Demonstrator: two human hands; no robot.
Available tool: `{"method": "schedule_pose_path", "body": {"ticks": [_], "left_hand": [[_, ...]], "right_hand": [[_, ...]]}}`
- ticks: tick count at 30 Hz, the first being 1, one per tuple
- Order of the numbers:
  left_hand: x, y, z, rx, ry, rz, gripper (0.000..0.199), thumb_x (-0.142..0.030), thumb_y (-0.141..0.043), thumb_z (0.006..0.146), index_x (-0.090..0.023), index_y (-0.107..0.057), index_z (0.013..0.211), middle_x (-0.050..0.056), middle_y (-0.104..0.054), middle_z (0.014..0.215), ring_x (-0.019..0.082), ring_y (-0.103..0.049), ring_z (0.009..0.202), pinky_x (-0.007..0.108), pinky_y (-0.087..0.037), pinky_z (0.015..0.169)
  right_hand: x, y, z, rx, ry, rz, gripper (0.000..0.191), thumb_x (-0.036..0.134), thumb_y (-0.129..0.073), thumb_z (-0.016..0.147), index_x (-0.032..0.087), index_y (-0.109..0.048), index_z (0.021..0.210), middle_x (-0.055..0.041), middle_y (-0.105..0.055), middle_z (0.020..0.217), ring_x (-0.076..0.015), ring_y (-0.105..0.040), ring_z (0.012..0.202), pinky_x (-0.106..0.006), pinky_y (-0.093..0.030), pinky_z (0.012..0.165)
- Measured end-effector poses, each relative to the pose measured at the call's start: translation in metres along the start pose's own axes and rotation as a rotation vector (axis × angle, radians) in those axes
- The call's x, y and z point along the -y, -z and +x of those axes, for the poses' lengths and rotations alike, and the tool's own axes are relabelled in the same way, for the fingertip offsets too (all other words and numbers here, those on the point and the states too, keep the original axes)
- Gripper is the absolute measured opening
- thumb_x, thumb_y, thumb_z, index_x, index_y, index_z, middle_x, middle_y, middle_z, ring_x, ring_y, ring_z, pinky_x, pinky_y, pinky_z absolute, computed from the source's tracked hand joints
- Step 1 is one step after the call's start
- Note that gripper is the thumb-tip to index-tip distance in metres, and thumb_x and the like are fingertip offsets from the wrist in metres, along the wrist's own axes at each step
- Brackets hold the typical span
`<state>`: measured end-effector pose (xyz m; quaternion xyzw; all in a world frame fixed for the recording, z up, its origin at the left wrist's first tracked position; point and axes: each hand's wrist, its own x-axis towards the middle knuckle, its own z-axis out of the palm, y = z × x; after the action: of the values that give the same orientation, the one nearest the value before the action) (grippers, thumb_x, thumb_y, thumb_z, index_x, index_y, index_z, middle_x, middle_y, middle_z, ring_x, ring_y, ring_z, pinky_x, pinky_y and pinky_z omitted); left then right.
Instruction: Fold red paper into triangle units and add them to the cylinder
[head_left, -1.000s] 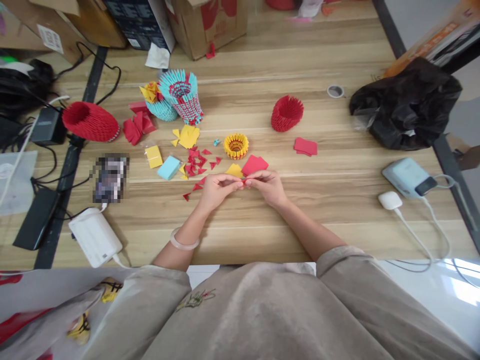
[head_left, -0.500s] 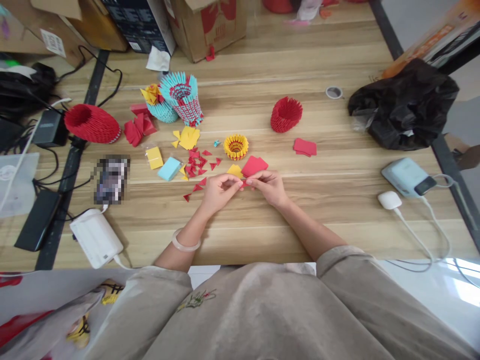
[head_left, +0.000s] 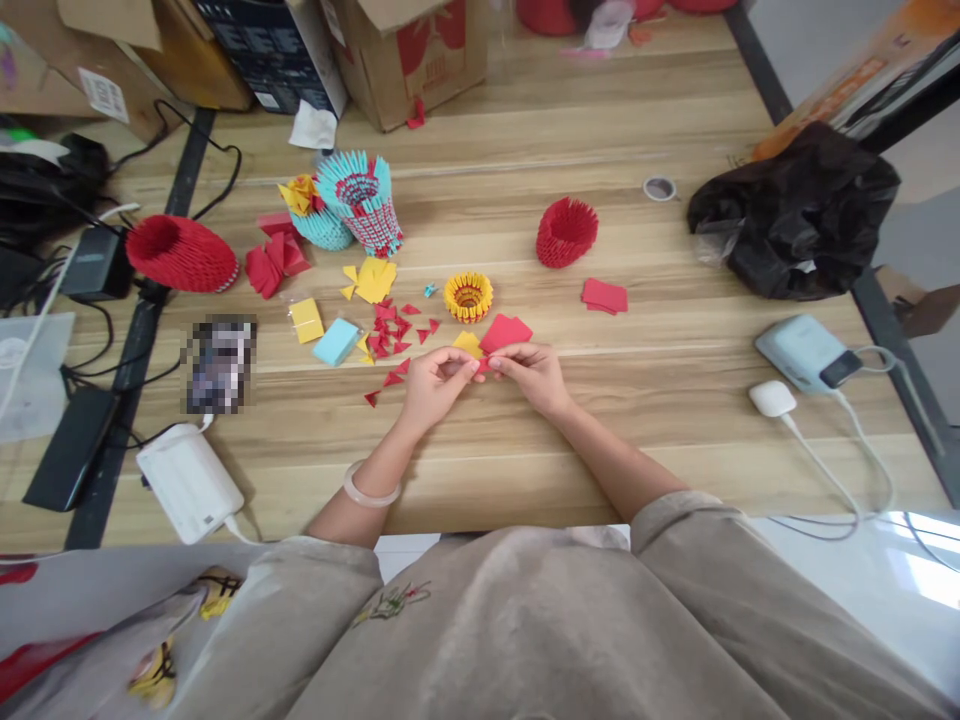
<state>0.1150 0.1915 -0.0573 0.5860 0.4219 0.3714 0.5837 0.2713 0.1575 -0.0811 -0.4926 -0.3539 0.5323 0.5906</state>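
Observation:
Between the fingertips of my left hand (head_left: pixel 439 385) and my right hand (head_left: pixel 534 377) is a small piece of red paper (head_left: pixel 484 365), pinched from both sides and mostly covered by the fingers. Just beyond lie red paper sheets (head_left: pixel 507 332) and yellow paper sheets (head_left: pixel 468 345). Folded red paper triangles (head_left: pixel 386 330) are scattered to the left of my left hand. Behind the hands stands a ring of yellow and red folded paper (head_left: pixel 469 298). A red folded-paper cup (head_left: pixel 568 233) sits farther back on the right, near a small red paper stack (head_left: pixel 604 296).
Blue-and-red (head_left: pixel 367 205) and red (head_left: pixel 182 253) paper vases stand at left, with yellow (head_left: pixel 307 320) and blue (head_left: pixel 337 342) paper packs nearer. A phone (head_left: pixel 221 365) and white power bank (head_left: pixel 191 482) lie left; a black bag (head_left: pixel 795 215) and blue power bank (head_left: pixel 806 352) right. Cardboard boxes line the back.
The whole view has shifted slightly. Both hands stay together on the red paper piece, with only a small change in finger position.

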Motion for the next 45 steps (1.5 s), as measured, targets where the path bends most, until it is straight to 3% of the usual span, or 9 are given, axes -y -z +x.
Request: {"method": "schedule_pose_path", "body": {"ticks": [6, 9, 13, 18, 24, 29, 34, 40, 45], "left_hand": [[0.0, 0.001, 0.004, 0.013, 0.118, -0.108, 0.033, -0.04, -0.079, 0.063, -0.013, -0.061, 0.07, 0.003, -0.067, 0.064, 0.016, -0.068, 0.06, 0.024, -0.051, 0.055], [0.0, 0.004, 0.005, 0.104, 0.303, -0.222, 0.036, -0.042, -0.08, 0.06, -0.013, -0.061, 0.069, 0.003, -0.067, 0.066, 0.015, -0.068, 0.06, 0.022, -0.051, 0.055], [-0.002, 0.006, 0.005, 0.189, 0.465, -0.322, 0.036, -0.044, -0.08, 0.06, -0.013, -0.065, 0.069, 0.004, -0.069, 0.07, 0.012, -0.067, 0.059, 0.021, -0.053, 0.058], [-0.002, 0.005, 0.004, 0.222, 0.5, -0.361, 0.032, -0.034, -0.083, 0.057, -0.014, -0.063, 0.072, 0.003, -0.069, 0.07, 0.013, -0.068, 0.065, 0.022, -0.053, 0.061], [-0.001, 0.004, 0.005, 0.098, 0.51, -0.392, 0.039, -0.031, -0.085, 0.053, -0.016, -0.061, 0.08, -0.003, -0.065, 0.069, 0.008, -0.064, 0.058, 0.021, -0.053, 0.06], [-0.004, 0.006, 0.006, 0.092, 0.508, -0.401, 0.038, -0.03, -0.083, 0.057, -0.014, -0.062, 0.084, 0.0, -0.068, 0.071, 0.011, -0.067, 0.062, 0.022, -0.053, 0.063], [-0.009, 0.008, 0.006, 0.112, 0.519, -0.381, 0.034, -0.026, -0.078, 0.061, -0.013, -0.064, 0.09, 0.003, -0.07, 0.073, 0.015, -0.069, 0.065, 0.024, -0.053, 0.065], [-0.007, 0.006, 0.004, 0.174, 0.539, -0.284, 0.02, -0.023, -0.072, 0.061, -0.012, -0.068, 0.078, 0.003, -0.069, 0.066, 0.016, -0.067, 0.059, 0.026, -0.051, 0.06], [-0.003, 0.005, 0.004, 0.161, 0.496, -0.202, 0.02, -0.027, -0.075, 0.059, -0.011, -0.071, 0.071, 0.005, -0.068, 0.062, 0.013, -0.062, 0.057, 0.023, -0.047, 0.058]], "right_hand": [[-0.002, 0.002, 0.001, 0.002, 0.001, -0.004, 0.026, 0.04, -0.082, 0.057, 0.019, -0.071, 0.067, 0.0004, -0.069, 0.06, -0.0082, -0.054, 0.049, -0.023, -0.046, 0.049], [-0.002, 0.004, 0.001, 0.033, 0.02, -0.009, 0.023, 0.038, -0.082, 0.058, 0.019, -0.071, 0.066, 0.0008, -0.067, 0.058, -0.0074, -0.051, 0.047, -0.023, -0.045, 0.048], [-0.003, 0.005, 0.001, 0.028, 0.069, -0.02, 0.021, 0.036, -0.082, 0.059, 0.02, -0.07, 0.066, -0.0005, -0.07, 0.065, -0.0116, -0.061, 0.058, -0.027, -0.052, 0.059], [-0.006, 0.008, -0.002, 0.06, 0.219, -0.181, 0.017, 0.034, -0.078, 0.066, 0.02, -0.073, 0.076, -0.0031, -0.072, 0.075, -0.0138, -0.064, 0.068, -0.028, -0.052, 0.067], [-0.009, 0.009, -0.003, 0.156, 0.254, -0.29, 0.039, 0.035, -0.083, 0.06, 0.021, -0.073, 0.095, -0.0039, -0.071, 0.084, -0.0134, -0.061, 0.07, -0.027, -0.051, 0.065], [-0.011, 0.009, -0.002, 0.173, 0.198, -0.188, 0.035, 0.038, -0.079, 0.066, 0.02, -0.072, 0.095, -0.0055, -0.073, 0.09, -0.0168, -0.067, 0.079, -0.031, -0.055, 0.076], [-0.009, 0.01, -0.003, 0.129, 0.248, -0.2, 0.022, 0.039, -0.065, 0.081, 0.022, -0.073, 0.09, -0.0055, -0.073, 0.1, -0.0188, -0.068, 0.093, -0.034, -0.054, 0.087], [-0.011, 0.01, -0.002, 0.0, 0.231, -0.251, 0.022, 0.039, -0.068, 0.077, 0.017, -0.071, 0.077, -0.0038, -0.073, 0.073, -0.014, -0.066, 0.063, -0.026, -0.054, 0.062], [-0.016, 0.009, -0.001, 0.062, 0.23, -0.224, 0.02, 0.035, -0.073, 0.072, 0.017, -0.07, 0.08, -0.0049, -0.073, 0.077, -0.015, -0.068, 0.067, -0.027, -0.056, 0.064]]}}
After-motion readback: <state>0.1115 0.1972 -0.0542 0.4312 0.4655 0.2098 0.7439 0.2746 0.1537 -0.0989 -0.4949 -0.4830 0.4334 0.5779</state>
